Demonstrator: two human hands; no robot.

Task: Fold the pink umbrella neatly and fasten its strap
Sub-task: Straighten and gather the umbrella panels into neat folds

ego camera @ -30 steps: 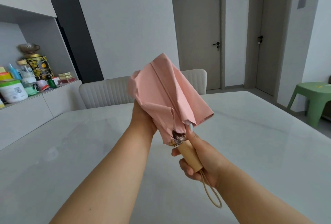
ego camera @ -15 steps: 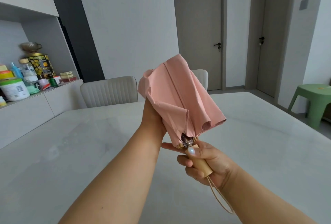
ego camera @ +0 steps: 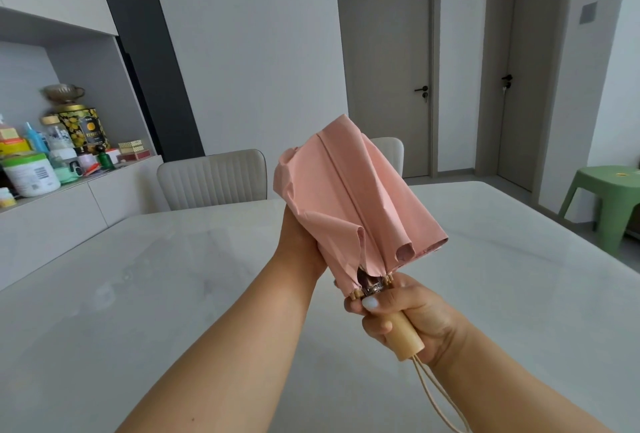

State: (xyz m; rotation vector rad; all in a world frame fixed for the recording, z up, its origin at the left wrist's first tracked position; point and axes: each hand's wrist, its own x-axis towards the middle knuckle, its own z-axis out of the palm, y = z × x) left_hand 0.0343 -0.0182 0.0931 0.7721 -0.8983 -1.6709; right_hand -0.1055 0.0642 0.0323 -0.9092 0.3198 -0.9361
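Right now your right hand [ego camera: 408, 314] is wrapped around the pale wooden handle [ego camera: 403, 335] in the lower middle of the frame, fingers curled fully round it and the thumb laid up toward the metal collar [ego camera: 372, 285], so this grip is closed tight and serves as the anchor. That likely explains the angle: you hold the pink umbrella [ego camera: 349, 197] in mid-air above the tabletop [ego camera: 138, 294], its tip aimed up and away toward the centre of the frame, which lets the loose canopy hang free of the surface where you can gather it. Your left hand [ego camera: 301, 242] reaches in from the lower left and sits behind the fabric; its fingers are hidden by the cloth, so you cannot tell from this view how far that grip is closed or exactly what it holds. The canopy is thin, matte, softly crumpled cloth with one straight seam running up its length, and its hem curls into open scallops near the handle, so the folds look far from neat. Small wooden rib tips [ego camera: 353, 295] peek out beside the collar. A beige cord loop [ego camera: 440, 398] dangles from the butt of the smooth, cylindrical handle toward the bottom edge. No fastening strap shows, so it seems the pleating comes first.
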